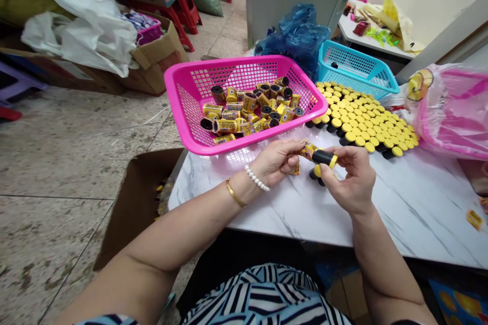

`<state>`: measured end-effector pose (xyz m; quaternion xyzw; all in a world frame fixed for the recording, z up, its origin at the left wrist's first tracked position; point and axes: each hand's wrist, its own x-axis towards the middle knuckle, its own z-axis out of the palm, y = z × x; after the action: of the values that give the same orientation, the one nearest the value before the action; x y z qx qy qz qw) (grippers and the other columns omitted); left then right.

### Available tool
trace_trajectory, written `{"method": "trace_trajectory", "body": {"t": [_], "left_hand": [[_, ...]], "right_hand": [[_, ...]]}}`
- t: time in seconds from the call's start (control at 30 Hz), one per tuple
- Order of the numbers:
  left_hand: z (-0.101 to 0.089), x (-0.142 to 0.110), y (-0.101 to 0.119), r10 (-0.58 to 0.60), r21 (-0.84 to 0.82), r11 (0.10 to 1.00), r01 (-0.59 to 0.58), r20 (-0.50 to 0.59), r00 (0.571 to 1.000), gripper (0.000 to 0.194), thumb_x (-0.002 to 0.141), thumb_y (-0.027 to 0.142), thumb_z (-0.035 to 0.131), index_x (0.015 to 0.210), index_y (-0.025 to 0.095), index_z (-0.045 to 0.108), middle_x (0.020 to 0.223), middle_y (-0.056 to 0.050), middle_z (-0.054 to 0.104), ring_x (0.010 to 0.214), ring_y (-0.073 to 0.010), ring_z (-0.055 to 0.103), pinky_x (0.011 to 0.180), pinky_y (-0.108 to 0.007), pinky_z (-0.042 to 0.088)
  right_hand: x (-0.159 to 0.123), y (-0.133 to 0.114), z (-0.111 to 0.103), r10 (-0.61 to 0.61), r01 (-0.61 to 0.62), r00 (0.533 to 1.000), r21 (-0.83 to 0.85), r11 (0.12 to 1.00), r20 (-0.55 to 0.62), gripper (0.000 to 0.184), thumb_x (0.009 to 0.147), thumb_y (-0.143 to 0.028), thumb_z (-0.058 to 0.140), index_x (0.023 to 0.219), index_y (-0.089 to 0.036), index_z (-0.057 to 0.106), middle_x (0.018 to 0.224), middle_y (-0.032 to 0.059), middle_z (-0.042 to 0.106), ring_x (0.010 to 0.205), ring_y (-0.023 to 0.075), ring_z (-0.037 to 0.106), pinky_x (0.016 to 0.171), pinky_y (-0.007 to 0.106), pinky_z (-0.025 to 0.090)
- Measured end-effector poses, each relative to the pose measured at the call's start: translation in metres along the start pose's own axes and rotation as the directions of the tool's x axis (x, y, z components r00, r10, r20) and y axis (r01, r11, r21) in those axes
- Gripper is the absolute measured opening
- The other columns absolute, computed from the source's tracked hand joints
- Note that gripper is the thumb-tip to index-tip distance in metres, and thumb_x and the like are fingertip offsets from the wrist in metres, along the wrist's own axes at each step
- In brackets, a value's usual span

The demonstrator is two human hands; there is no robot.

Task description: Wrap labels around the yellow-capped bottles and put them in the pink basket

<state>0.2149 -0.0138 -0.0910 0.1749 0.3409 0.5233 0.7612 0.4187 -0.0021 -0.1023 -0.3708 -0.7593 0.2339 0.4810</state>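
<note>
Right, centre of the action: the left hand (276,162) and right hand (348,180) are up off the worktop (385,213), working together on a black cylinder (320,157) with a printed yellow wrapper at 1 end and a yellow cap at the other. The left fingers (293,148) are curled firmly around the wrapped end, while the right fingers (345,153) pinch in near the cap, so both hands are closed and the piece looks braced from 2 sides. Just below, 2 black-bodied pieces (316,175) stand by the right hand. To the left, a pink plastic basket (213,63) corrals a loose heap of wrapped cylinders (247,104), its walls apparently stopping them from rolling. Beyond it, dense rows of yellow-capped pieces (362,117) stand upright, packed close, probably so they prop each other up. A blue plastic basket (354,51) and a crumpled blue bag (293,35) sit behind, with a pink plastic bag (453,111) at the right. The worktop is white marble-look, streaked with grey. Down on the speckled stone floor (57,152) sits an open cardboard box (137,208), and red plastic stools (185,0) crowd the background.
</note>
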Motion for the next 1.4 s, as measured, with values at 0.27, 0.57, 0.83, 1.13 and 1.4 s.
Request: {"method": "trace_trajectory", "body": {"t": [0.27, 0.57, 0.83, 1.13, 1.4], "left_hand": [[0.002, -0.001, -0.005, 0.098, 0.094, 0.991, -0.091, -0.07, 0.993, 0.018, 0.094, 0.02, 0.072, 0.082, 0.011, 0.063, 0.067, -0.005, 0.069, 0.036, -0.0018, 0.045, 0.035, -0.011, 0.026], [0.001, 0.001, -0.004, 0.021, -0.014, 1.0, -0.021, -0.01, 1.0, 0.015, 0.099, 0.014, 0.062, 0.085, 0.011, 0.063, 0.069, -0.003, 0.066, 0.039, -0.0005, 0.044, 0.034, -0.01, 0.023], [0.0, -0.001, -0.005, 0.006, -0.001, 1.0, -0.006, 0.0, 1.0, 0.018, 0.095, 0.018, 0.07, 0.081, 0.01, 0.062, 0.064, 0.002, 0.058, 0.037, -0.0002, 0.042, 0.037, -0.013, 0.023], [-0.001, 0.0, -0.006, -0.033, 0.025, 0.999, 0.033, 0.011, 0.999, 0.017, 0.094, 0.019, 0.07, 0.081, 0.009, 0.063, 0.063, 0.0, 0.06, 0.037, -0.0004, 0.041, 0.037, -0.013, 0.021], [-0.002, 0.002, -0.002, 0.003, -0.032, 0.999, -0.002, 0.022, 1.0, 0.015, 0.089, 0.018, 0.072, 0.081, 0.008, 0.065, 0.073, -0.004, 0.069, 0.038, 0.0015, 0.034, 0.037, -0.014, 0.015]], "right_hand": [[0.01, -0.009, -0.006, 0.115, -0.089, 0.991, 0.317, 0.944, -0.064, 0.03, 0.088, -0.034, 0.08, 0.108, -0.028, 0.058, 0.11, 0.0066, 0.077, 0.101, 0.023, 0.078, 0.087, 0.039, 0.067], [0.01, -0.007, 0.001, 0.188, -0.196, 0.98, 0.409, 0.891, 0.061, 0.03, 0.089, -0.038, 0.079, 0.106, -0.027, 0.058, 0.12, 0.0093, 0.078, 0.109, 0.0248, 0.077, 0.093, 0.043, 0.065], [0.005, -0.013, 0.004, 0.207, -0.216, 0.976, 0.337, 0.916, 0.065, 0.028, 0.091, -0.034, 0.076, 0.108, -0.028, 0.054, 0.119, 0.0077, 0.08, 0.106, 0.0225, 0.08, 0.084, 0.035, 0.068], [0.004, -0.014, 0.004, 0.265, -0.255, 0.964, 0.337, 0.906, 0.016, 0.029, 0.088, -0.037, 0.078, 0.105, -0.028, 0.055, 0.09, 0.0005, 0.08, 0.064, 0.0154, 0.075, 0.057, 0.026, 0.061], [-0.005, -0.008, 0.004, 0.125, -0.126, 0.992, 0.068, 0.99, 0.019, 0.041, 0.081, -0.027, 0.083, 0.111, -0.028, 0.055, 0.118, 0.0062, 0.081, 0.094, 0.0216, 0.082, 0.085, 0.035, 0.069]]}}
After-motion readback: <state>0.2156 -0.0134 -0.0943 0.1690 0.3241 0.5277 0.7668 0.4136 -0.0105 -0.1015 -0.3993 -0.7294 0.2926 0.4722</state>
